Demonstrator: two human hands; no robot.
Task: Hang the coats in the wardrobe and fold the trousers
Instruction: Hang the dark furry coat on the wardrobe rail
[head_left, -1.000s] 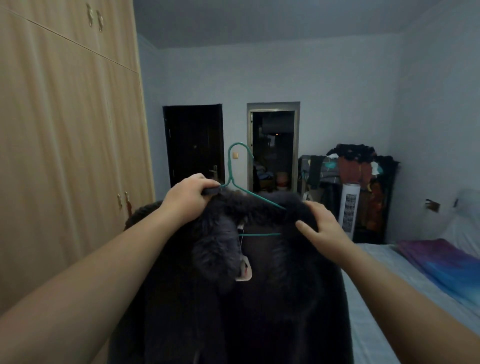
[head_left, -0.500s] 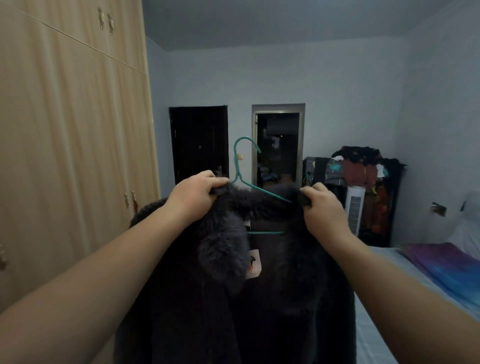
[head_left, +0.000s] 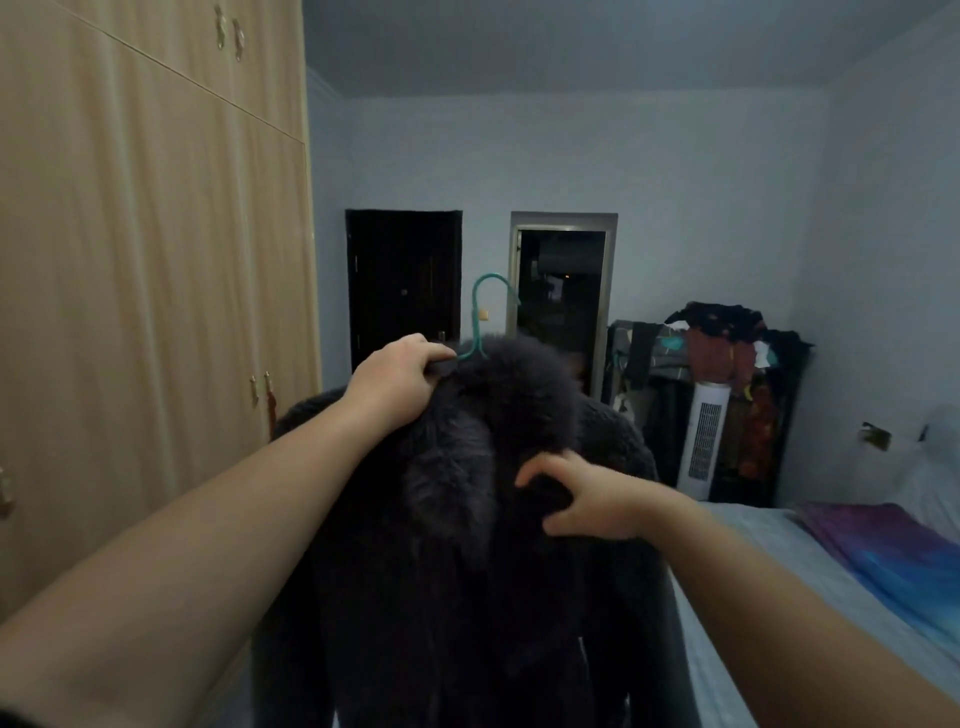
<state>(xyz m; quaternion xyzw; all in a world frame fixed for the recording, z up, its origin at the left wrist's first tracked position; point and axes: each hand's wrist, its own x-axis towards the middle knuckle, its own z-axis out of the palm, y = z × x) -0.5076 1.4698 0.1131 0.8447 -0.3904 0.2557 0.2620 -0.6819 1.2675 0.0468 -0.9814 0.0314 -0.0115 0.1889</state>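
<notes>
A dark coat (head_left: 467, 571) with a fluffy fur collar hangs in front of me on a teal wire hanger (head_left: 480, 317), whose hook sticks up above the collar. My left hand (head_left: 397, 382) grips the coat's collar at the top, right beside the hanger's neck. My right hand (head_left: 576, 496) is lower on the coat's right front, fingers curled into the dark fabric below the collar. The wardrobe (head_left: 145, 312) with light wooden doors stands on my left, its doors closed.
A bed (head_left: 779, 623) with pale sheet and a purple-blue cover runs along the right. At the back stand a dark door (head_left: 402, 280), an open doorway (head_left: 561, 291), a white tower fan (head_left: 704, 441) and a rack piled with clothes (head_left: 727, 364).
My right hand left the hanger's right shoulder and dropped to the coat's front. The collar now covers the hanger's arm and the tag. My left hand kept its grip.
</notes>
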